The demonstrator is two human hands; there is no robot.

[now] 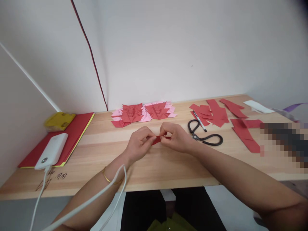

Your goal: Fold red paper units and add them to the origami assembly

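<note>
At a wooden table [96, 136], I pinch a small red paper [156, 140] between the fingertips of my left hand [140, 143] and right hand [175, 138], just left of the black-handled scissors [195, 137] (blades hidden from view). Folded red and pink papers [145, 113] rest left of the scissors and farther back; a pen [200, 122] lies close behind the scissors, a white power bank [52, 150] far to their left.

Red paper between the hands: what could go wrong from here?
- Red paper, pinched by left hand and right hand, might crease or tear under uneven pull.
- White cable, looping in front of the left arm, could snag.
- Scissors lie near the right hand; it might knock them.
</note>
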